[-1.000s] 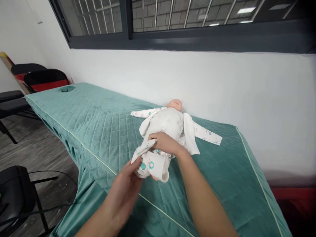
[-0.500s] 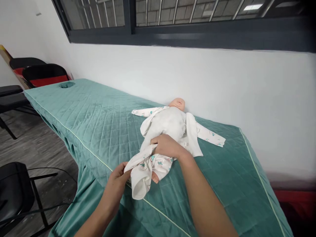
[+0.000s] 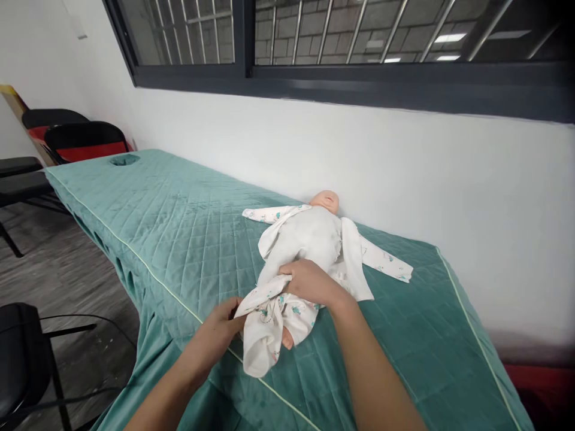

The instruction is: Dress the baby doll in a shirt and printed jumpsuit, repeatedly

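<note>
A baby doll (image 3: 326,201) lies on its back on a quilted green massage bed (image 3: 179,221), head toward the wall. It wears an open white printed garment (image 3: 309,239), sleeves spread to both sides. My right hand (image 3: 309,281) presses on the doll's lower body, fingers closed on the cloth. My left hand (image 3: 215,332) pinches the loose garment leg (image 3: 263,341) at the bed's near edge. One bare doll foot (image 3: 286,338) pokes out of the fabric.
A white wall and dark-framed barred window (image 3: 287,36) run behind the bed. Black and red chairs (image 3: 76,137) stand at the far left. Another black chair (image 3: 22,353) is at lower left. A face hole (image 3: 124,160) marks the bed's far end.
The bunched garment leg has been let down and now hangs loose over the doll's foot. My left hand slid from under the bundle to the cloth's left edge. The view shifted slightly.
</note>
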Tool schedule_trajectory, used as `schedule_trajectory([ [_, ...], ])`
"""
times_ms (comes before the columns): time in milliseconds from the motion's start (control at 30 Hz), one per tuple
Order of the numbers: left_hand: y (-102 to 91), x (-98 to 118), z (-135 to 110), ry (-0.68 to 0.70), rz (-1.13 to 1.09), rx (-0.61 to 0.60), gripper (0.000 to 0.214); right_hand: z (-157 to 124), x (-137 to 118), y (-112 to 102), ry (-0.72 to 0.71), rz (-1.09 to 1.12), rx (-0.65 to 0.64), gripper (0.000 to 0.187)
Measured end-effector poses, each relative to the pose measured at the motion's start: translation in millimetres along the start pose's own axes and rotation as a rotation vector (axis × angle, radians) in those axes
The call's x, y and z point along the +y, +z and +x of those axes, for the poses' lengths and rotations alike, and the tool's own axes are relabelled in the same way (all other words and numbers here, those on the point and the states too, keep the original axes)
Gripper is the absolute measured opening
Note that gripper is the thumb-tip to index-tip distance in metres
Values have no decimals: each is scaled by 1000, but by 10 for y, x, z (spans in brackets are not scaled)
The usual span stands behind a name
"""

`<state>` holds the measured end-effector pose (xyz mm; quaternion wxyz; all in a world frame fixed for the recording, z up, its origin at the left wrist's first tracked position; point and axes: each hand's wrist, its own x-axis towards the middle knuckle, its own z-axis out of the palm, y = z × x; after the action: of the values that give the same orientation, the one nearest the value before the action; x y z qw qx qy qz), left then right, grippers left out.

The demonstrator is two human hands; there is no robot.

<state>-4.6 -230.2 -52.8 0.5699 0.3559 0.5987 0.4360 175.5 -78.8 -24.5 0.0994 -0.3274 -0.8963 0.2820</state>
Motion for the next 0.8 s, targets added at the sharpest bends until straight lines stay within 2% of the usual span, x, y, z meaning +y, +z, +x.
schedule_trajectory([
  [100, 60, 21, -13, -10, -202, -85, 29, -7, 22, -25, 9, 107, 15, 17],
  [167, 92, 16, 17, 9, -257, -78, 33, -17, 37, -41, 26, 189, 29, 17],
  [333, 92, -3, 214, 165, -158, 21, 34, -38, 45, -70, 79, 324, 24, 23],
  [500, 43, 3, 471, 351, -53, 64, 29, -47, 33, -116, 86, 406, -22, 26],
  [800, 7, 88, 877, 526, 31, 121, 28, -67, 56, -154, 177, 502, 5, 35],
])
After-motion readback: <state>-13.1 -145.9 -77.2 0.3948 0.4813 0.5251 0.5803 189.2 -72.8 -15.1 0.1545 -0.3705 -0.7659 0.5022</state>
